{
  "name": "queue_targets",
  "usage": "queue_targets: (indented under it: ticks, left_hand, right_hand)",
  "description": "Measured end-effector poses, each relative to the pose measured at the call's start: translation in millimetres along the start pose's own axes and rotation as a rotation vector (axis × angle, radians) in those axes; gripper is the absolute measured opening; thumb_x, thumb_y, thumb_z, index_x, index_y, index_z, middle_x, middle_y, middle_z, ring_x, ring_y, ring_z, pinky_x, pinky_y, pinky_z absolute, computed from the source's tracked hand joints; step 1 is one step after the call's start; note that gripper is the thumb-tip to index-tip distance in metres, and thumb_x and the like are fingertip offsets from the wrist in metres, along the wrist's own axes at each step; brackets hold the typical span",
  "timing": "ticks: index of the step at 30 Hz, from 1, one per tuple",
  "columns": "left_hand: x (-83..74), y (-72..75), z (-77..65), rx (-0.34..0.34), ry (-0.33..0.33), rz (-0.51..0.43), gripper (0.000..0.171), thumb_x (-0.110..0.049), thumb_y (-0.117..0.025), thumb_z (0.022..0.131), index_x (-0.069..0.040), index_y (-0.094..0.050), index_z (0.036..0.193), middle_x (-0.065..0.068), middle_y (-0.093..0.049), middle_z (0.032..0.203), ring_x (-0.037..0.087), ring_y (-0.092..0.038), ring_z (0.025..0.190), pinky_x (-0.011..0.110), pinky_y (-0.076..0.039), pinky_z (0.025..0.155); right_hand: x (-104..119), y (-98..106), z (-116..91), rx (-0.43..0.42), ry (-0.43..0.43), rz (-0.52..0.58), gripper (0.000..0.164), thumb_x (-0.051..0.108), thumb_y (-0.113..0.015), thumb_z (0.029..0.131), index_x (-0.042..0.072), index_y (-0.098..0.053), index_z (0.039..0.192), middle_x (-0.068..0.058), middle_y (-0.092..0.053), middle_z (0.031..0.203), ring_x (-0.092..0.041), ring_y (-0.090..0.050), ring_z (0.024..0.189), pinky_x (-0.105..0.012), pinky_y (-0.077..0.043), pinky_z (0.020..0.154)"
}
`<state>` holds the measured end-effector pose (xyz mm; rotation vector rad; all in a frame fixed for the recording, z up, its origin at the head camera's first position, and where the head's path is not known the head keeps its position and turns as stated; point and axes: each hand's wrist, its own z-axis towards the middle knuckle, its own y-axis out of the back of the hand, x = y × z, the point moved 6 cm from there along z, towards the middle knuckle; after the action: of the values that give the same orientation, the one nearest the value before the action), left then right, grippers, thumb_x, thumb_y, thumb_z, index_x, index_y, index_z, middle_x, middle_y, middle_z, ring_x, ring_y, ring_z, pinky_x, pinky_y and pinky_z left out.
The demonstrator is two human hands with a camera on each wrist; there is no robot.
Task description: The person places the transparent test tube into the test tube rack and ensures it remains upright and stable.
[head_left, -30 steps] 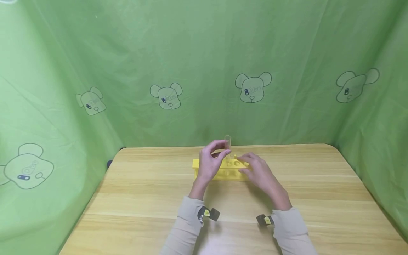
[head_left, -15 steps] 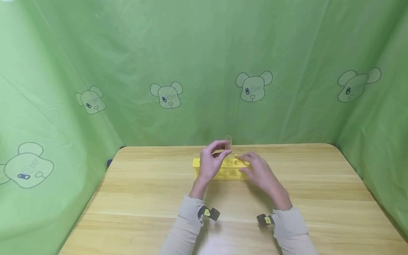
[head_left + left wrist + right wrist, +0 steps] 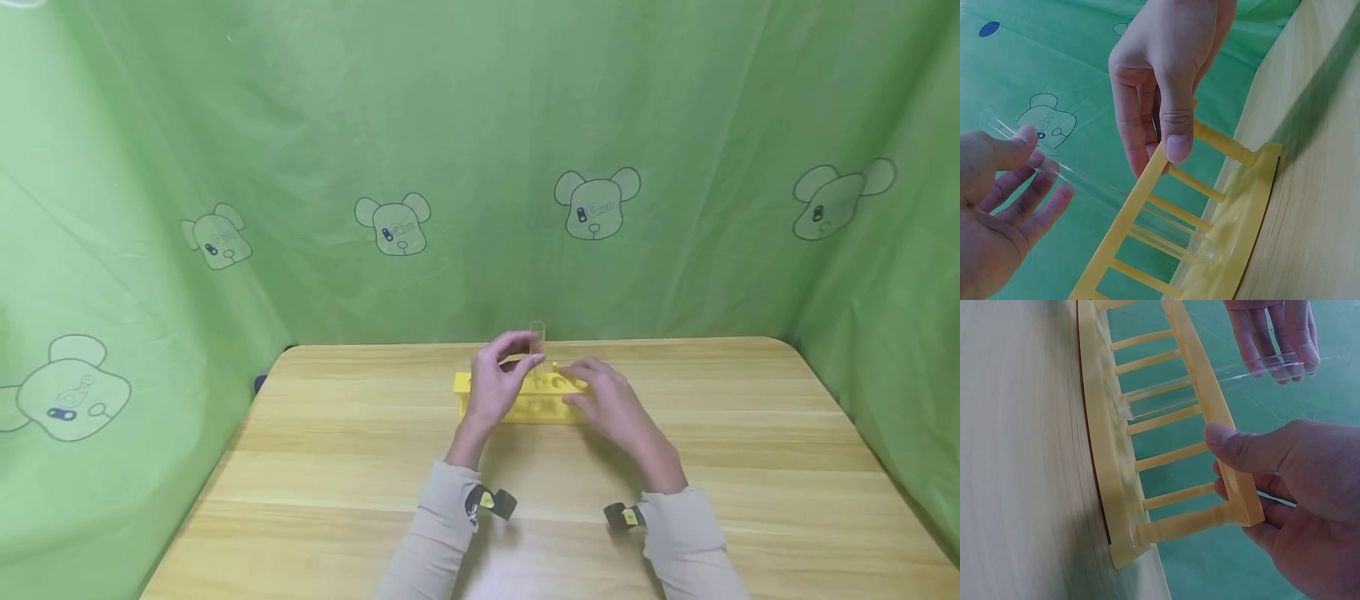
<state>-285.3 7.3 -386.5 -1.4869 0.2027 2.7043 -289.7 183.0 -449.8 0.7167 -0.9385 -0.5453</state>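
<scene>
A clear test tube [image 3: 1104, 194] stands in a hole of a yellow test tube rack [image 3: 462, 383], its rounded bottom down at the rack's base in the left wrist view. My left hand [image 3: 497, 379] pinches the tube's upper part between thumb and fingers, above the top bar. At the rack's right end, my right hand [image 3: 611, 404] grips the top bar, with the thumb [image 3: 1229, 437] on the near side and the fingers behind it. Part of the rack's left half is hidden behind my left hand in the head view.
The rack stands on a wood-grain table [image 3: 337, 475] near its far edge. A green curtain [image 3: 480, 275] printed with bear heads hangs behind the table and along both sides. Black wrist cameras [image 3: 504, 504] are worn at the sleeve cuffs.
</scene>
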Motion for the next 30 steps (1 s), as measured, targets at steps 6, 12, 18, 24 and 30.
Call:
queue_targets:
  ticks: [6,12,18,24,30]
  left_hand:
    - [1.4,-0.3,-0.2,0.002,0.007,0.004,0.027,0.01,-0.072,0.089,0.014,-0.066,0.115,0.032,-0.069,0.11,0.044,-0.069,0.104,0.044,-0.062,0.089]
    - [2.9,-0.8,-1.2,0.002,0.023,0.004,0.028,0.01,-0.072,0.089,0.015,-0.065,0.116,0.033,-0.068,0.11,0.045,-0.068,0.104,0.041,-0.062,0.089]
    - [2.1,-1.1,-1.7,0.003,0.036,0.0,0.029,0.009,-0.073,0.089,0.015,-0.065,0.116,0.032,-0.069,0.11,0.046,-0.068,0.105,0.039,-0.062,0.089]
    - [4.9,-1.6,-1.8,-0.005,0.028,0.005,0.027,0.01,-0.073,0.089,0.015,-0.065,0.115,0.032,-0.069,0.109,0.046,-0.068,0.104,0.039,-0.062,0.088]
    - [16.7,-2.6,0.1,-0.001,0.04,0.001,0.028,0.01,-0.073,0.089,0.016,-0.065,0.115,0.034,-0.068,0.109,0.046,-0.068,0.104,0.037,-0.062,0.088]
  right_hand:
    - [0,-1,0,0.003,0.0,0.004,0.041,0.0,-0.08,0.086,-0.004,-0.068,0.125,-0.02,-0.066,0.122,-0.039,-0.064,0.111,-0.055,-0.055,0.098]
    - [0,-1,0,0.008,-0.006,0.003,0.041,0.0,-0.08,0.086,-0.004,-0.068,0.125,-0.02,-0.066,0.122,-0.04,-0.064,0.111,-0.056,-0.054,0.098]
    - [1,0,0,0.01,-0.005,0.0,0.041,0.001,-0.08,0.086,-0.004,-0.068,0.125,-0.02,-0.066,0.121,-0.04,-0.064,0.111,-0.056,-0.054,0.099]
    - [2,0,0,0.009,-0.001,0.001,0.041,0.0,-0.08,0.086,-0.004,-0.068,0.125,-0.02,-0.066,0.121,-0.04,-0.064,0.111,-0.056,-0.053,0.099]
    - [2,2,0,0.001,0.005,-0.005,0.041,0.001,-0.081,0.085,-0.004,-0.069,0.124,-0.02,-0.067,0.121,-0.04,-0.064,0.11,-0.057,-0.054,0.099]
